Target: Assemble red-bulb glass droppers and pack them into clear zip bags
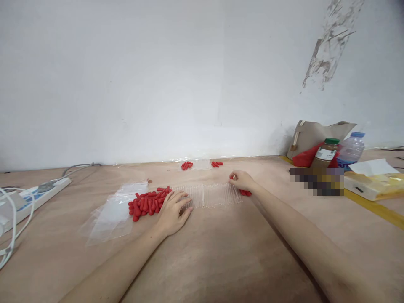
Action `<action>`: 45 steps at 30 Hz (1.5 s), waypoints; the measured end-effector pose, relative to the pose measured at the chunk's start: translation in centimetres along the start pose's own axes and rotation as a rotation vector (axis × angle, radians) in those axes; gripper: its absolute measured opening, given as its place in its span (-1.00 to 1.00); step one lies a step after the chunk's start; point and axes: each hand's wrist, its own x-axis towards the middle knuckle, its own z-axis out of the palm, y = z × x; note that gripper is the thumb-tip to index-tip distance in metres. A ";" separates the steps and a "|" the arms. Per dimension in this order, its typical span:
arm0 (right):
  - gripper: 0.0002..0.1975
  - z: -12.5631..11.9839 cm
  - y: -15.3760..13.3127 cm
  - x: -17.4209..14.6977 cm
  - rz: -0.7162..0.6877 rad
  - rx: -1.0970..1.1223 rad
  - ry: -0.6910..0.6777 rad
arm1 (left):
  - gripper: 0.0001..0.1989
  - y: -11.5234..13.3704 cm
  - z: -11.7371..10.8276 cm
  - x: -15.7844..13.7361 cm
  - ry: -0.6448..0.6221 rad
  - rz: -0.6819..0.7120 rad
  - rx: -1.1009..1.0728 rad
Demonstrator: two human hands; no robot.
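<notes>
Across the middle of the bench (202,256), seen in the head view, a row of thin clear strips (214,196) is laid side by side between the person's two hands. The left end of the row is covered by the left hand (173,212), which is held palm down with its fingers loosely spread; nothing can be seen gripped in it. Just beside its fingertips, a pile of red pieces (145,204) is heaped, with flat clear bags (110,216) spread to the left of it. At the right end of the row, the right hand (243,181) is closed in a pinch, and a small red piece (232,178) is held between thumb and fingertips, mostly hidden. Further red pieces are partly covered by the right wrist. Near the wall (158,84), two small red clusters (187,166) are set apart, with a clear sheet (201,164) between them. A power strip (59,187) is placed far left; a green-capped bottle (325,155) and a blue-capped bottle (351,148) are stood at the right before a grey bag (315,131).
</notes>
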 end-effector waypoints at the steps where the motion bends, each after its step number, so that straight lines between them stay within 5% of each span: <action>1: -0.87 0.2 0.0 -0.1 -0.003 -0.027 0.009 | -0.77 0.1 -0.1 0.0 0.001 0.003 -0.003; 7: -0.68 -0.6 0.9 -0.9 0.008 -0.090 0.046 | -0.76 0.3 -0.3 0.0 -0.015 0.035 -0.011; 15: -0.78 -2.8 2.7 -3.7 0.108 -0.133 0.028 | -0.82 1.6 -0.6 1.3 -0.066 0.029 0.080; 23: -0.78 -2.4 2.4 -3.6 0.172 -0.029 -0.052 | -0.72 4.5 2.2 6.6 -0.097 -0.343 0.300; 29: -0.82 -2.1 2.3 -3.6 0.187 -0.027 -0.063 | -0.70 4.4 3.5 7.5 -0.126 -0.436 0.353; 36: -0.80 -2.5 1.7 -3.6 0.171 -0.027 -0.074 | -0.84 4.6 3.7 7.9 -0.153 -0.436 0.337; 40: -0.85 -2.6 0.8 -3.5 0.122 -0.016 0.059 | -0.77 4.5 2.5 7.7 -0.111 -0.393 0.296; 45: -0.79 -0.7 -2.2 -4.9 -0.154 0.309 0.089 | -0.80 3.0 -0.3 5.0 -0.122 -0.213 0.181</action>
